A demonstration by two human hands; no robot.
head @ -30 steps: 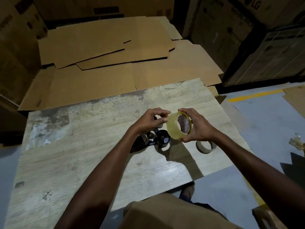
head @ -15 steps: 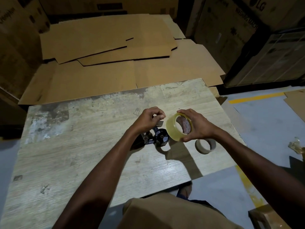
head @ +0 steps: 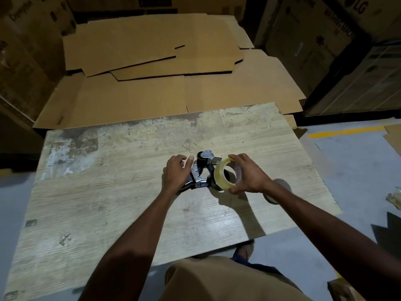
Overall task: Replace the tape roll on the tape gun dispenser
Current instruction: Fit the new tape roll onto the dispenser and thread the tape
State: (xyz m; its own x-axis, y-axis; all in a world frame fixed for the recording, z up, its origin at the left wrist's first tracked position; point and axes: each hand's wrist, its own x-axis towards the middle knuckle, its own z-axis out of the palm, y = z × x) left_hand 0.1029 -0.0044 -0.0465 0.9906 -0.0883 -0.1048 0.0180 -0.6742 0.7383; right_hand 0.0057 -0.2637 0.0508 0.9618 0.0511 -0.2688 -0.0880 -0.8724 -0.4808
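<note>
Down from the roll's edge, where it was picking a moment ago, my left hand is now lying over the handle of the tape gun, fingers curling round it and holding it on the table. My right hand is gripping the clear tape roll by its rim, thumb below and fingers on top, and is holding it upright just beside the gun's black hub (whether they are touching I cannot tell). An empty cardboard core is lying on the table, half hidden behind my right wrist. Flattened cardboard sheets are lying beyond the table's far edge.
</note>
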